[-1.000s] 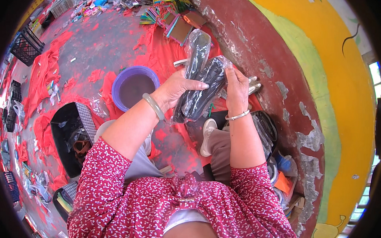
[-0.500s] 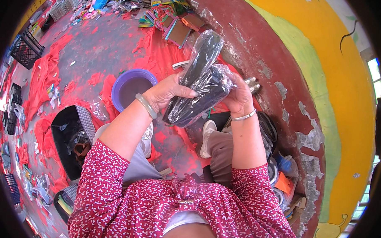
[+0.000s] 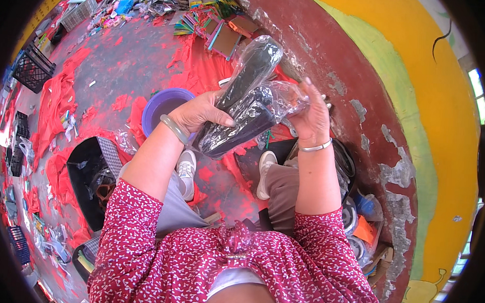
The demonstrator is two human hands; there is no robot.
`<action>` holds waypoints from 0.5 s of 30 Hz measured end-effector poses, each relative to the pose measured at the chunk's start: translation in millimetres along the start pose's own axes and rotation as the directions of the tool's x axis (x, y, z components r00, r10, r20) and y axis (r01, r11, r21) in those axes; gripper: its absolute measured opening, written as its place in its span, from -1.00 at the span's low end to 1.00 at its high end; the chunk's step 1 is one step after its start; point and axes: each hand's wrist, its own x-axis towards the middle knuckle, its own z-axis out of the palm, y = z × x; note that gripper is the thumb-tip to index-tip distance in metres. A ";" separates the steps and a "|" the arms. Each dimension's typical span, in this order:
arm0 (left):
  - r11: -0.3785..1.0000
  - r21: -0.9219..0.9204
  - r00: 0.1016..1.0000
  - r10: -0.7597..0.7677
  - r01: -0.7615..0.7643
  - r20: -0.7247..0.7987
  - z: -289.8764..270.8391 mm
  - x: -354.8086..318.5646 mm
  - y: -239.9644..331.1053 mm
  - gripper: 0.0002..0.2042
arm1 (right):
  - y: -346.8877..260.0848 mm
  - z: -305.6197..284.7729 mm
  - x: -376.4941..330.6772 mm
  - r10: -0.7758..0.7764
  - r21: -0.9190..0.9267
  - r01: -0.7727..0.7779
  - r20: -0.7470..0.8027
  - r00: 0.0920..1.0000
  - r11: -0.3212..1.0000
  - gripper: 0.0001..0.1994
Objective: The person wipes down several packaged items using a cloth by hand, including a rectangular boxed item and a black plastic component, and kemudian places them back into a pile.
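Two long black items in clear, crinkled plastic wrap sit together in front of me; what they are does not show. My left hand (image 3: 209, 115) is closed round both, thumb across the top of the lower wrapped black item (image 3: 238, 131). The upper wrapped black item (image 3: 251, 71) slants away toward the wall. At the loose plastic end of the lower one is my right hand (image 3: 312, 115), its fingers stretched out and the wrap against its palm side. Part of that hand is behind the plastic.
A purple basin (image 3: 147, 119) stands beyond my left forearm. Left of my legs is a black container (image 3: 80, 172) with things inside. A peeling red and yellow wall (image 3: 362, 75) curves along the right. Torn red sheeting (image 3: 62, 100), notebooks (image 3: 225, 41) and a black crate (image 3: 33, 69) lie farther off.
The wrapped black items have shifted slightly left and turned in my left hand. My right hand's fingers have straightened and loosened from the lower item's end.
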 end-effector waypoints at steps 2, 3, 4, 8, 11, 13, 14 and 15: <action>0.998 0.069 0.999 -0.002 0.004 -0.032 -2.6 1.9 0.0 -0.38 | -13.8 -15.1 3.8 -0.093 0.137 0.073 0.138 0.986 0.988 -0.82; 0.995 0.104 0.999 0.002 0.003 -0.054 -4.2 1.7 0.4 -0.37 | -22.1 -14.0 4.1 -0.170 0.118 0.159 0.095 0.981 0.980 -0.81; 0.993 0.116 0.996 0.015 -0.005 -0.084 -7.5 2.4 -1.3 -0.37 | -30.9 -11.6 3.8 -0.248 0.094 0.243 0.054 0.967 0.966 -0.80; 0.984 0.153 0.978 0.115 -0.088 -0.176 -14.7 4.5 -6.6 -0.37 | -36.1 1.8 -10.0 -0.339 -0.598 0.331 0.103 0.935 0.730 -0.88; 0.978 0.186 0.977 0.127 -0.094 -0.171 -9.3 3.5 -2.7 -0.38 | -11.8 8.3 -11.0 -0.237 -0.779 0.335 0.243 0.941 0.531 -0.89; 0.977 0.199 0.985 0.106 -0.078 -0.137 -3.3 1.8 0.5 -0.38 | 0.0 13.6 -11.5 -0.225 -0.891 0.363 0.308 0.924 0.272 -0.87; 0.970 0.228 0.985 0.120 -0.089 -0.126 -1.6 2.6 -0.7 -0.39 | 2.0 18.0 -13.0 -0.236 -0.921 0.376 0.345 0.908 0.101 -0.86; 0.961 0.258 0.984 0.136 -0.102 -0.117 0.2 3.1 -2.0 -0.39 | 2.4 21.6 -13.8 -0.236 -0.922 0.380 0.386 0.892 -0.073 -0.84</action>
